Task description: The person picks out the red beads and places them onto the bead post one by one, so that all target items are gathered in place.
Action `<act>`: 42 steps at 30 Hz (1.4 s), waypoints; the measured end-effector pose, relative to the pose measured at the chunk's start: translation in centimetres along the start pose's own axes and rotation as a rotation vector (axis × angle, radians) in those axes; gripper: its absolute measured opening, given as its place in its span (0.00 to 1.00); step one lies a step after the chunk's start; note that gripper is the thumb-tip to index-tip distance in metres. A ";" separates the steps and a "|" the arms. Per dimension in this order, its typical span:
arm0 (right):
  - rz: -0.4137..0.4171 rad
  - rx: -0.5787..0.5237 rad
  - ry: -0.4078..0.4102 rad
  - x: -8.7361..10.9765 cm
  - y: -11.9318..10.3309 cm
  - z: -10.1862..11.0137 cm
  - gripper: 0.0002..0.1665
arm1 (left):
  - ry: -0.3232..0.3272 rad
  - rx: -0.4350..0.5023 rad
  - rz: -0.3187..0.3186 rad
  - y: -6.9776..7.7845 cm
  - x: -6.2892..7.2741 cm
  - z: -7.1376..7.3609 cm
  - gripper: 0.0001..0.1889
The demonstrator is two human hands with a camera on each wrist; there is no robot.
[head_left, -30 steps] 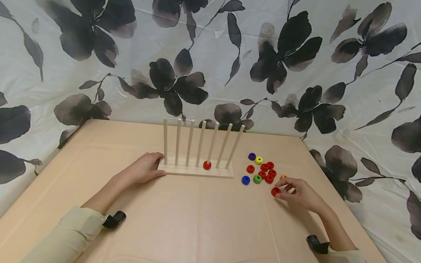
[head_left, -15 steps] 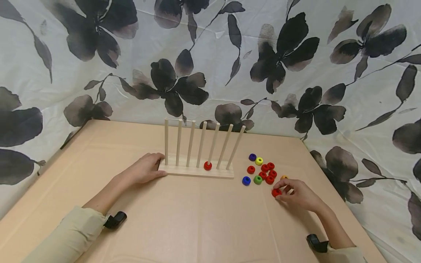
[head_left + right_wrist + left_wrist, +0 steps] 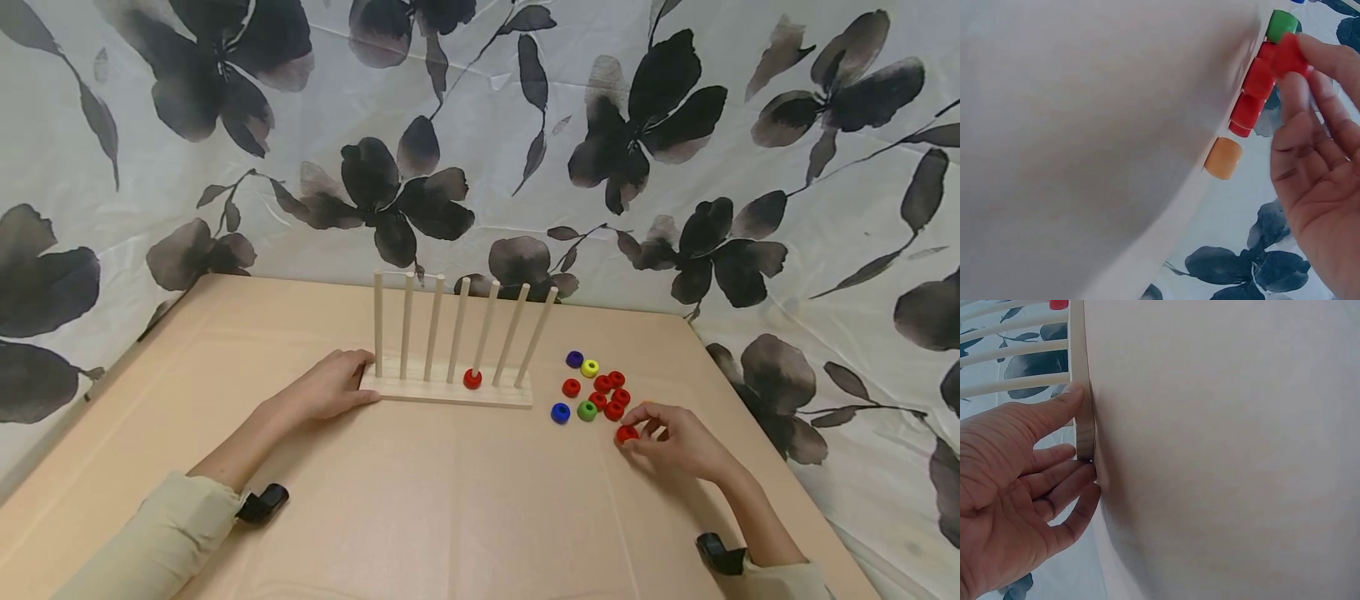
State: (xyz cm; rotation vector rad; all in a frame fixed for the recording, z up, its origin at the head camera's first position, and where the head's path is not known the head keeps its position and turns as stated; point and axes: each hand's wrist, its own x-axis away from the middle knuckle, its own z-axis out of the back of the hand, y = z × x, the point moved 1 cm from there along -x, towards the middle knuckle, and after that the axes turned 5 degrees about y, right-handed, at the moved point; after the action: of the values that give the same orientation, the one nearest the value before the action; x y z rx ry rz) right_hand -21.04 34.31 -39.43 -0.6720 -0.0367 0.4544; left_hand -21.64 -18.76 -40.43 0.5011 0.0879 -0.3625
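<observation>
on the desk (image 3: 450, 492), the peg rack (image 3: 420, 387) stretches left to right, pegs (image 3: 458, 329) upright; our left grip (image 3: 330, 387) holds its left end, while our right grip (image 3: 675, 442), well apart beyond its right end, pinches a red bead (image 3: 626, 433) nearer us.

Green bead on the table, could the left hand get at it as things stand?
Probably not without letting go: the left hand grips one end of the peg rack, and the green bead lies beyond the rack's other end. Freed, it would likely need to reach across in front.
</observation>
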 end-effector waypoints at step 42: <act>0.128 -0.101 0.212 -4.3 -6.7 1.4 0.15 | 0.034 0.014 -0.036 -0.4 -0.2 -0.3 0.31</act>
State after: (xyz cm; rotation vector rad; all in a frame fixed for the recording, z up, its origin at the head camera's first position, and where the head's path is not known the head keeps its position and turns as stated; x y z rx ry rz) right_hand -22.49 28.76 -33.83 -0.8218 0.1862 0.5045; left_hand -21.93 -18.89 -40.86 0.5197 0.1273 -0.3902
